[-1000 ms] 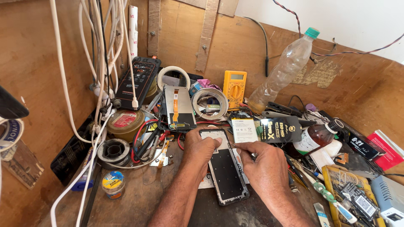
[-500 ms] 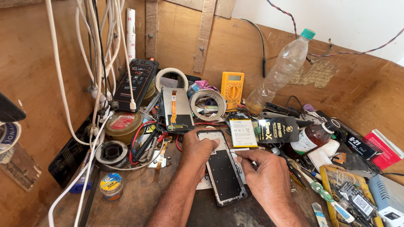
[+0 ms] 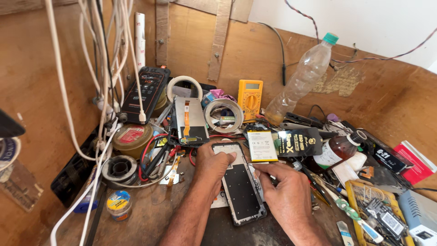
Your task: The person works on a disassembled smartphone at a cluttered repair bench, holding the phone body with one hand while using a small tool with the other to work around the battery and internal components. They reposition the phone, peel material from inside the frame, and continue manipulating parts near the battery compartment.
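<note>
Meanwhile, the opened phone (image 3: 240, 187) lies flat at the near centre of the bench. The left hand (image 3: 210, 165) still presses its far left edge; the right hand (image 3: 286, 195) has slid off the body to pinch at its right edge, suggesting prying is starting.

Opened phone (image 3: 241, 189) lying flat on the counter (image 3: 150, 218), long axis running away from the camera, slightly angled. Top section shows a pale grey inner plate, the rest is a black panel inside a thin dark frame. Lower end rests on a white sheet, upper end partly hidden.
</note>
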